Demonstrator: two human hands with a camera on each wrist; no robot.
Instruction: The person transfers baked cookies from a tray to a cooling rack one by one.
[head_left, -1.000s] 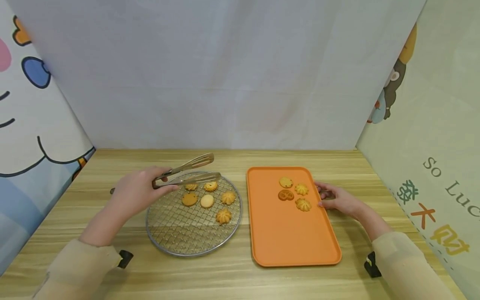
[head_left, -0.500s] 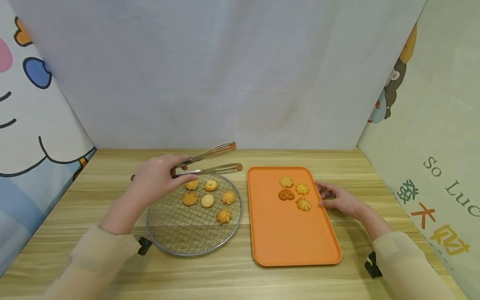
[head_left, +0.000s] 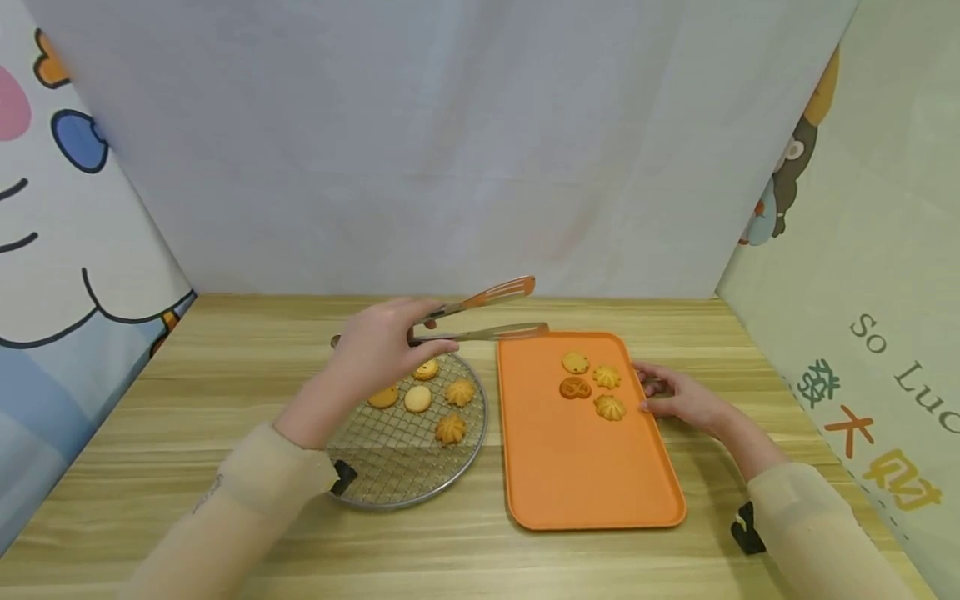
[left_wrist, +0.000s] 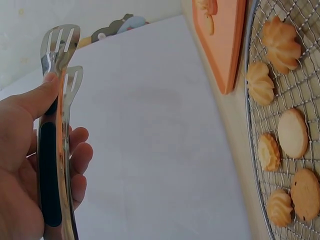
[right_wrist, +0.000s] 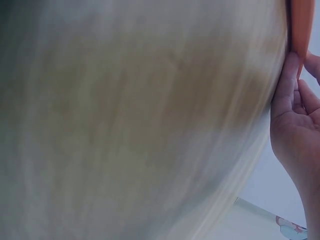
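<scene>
The round wire rack (head_left: 397, 475) on the surface (head_left: 225, 375) holds five visible cookies (head_left: 450, 429); the orange tray (head_left: 585, 483) just beside it holds four biscuits (head_left: 609, 407); the left hand (head_left: 386, 342) grips empty metal tongs (head_left: 487, 312) above both; the right hand (head_left: 678, 398) rests against the tray's edge, fingers loosely curled.

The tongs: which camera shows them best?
The head view: the whole tongs, blades apart and empty, in the left hand above the rack's far edge. The left wrist view shows them close but edge-on. The right wrist view shows none.
</scene>
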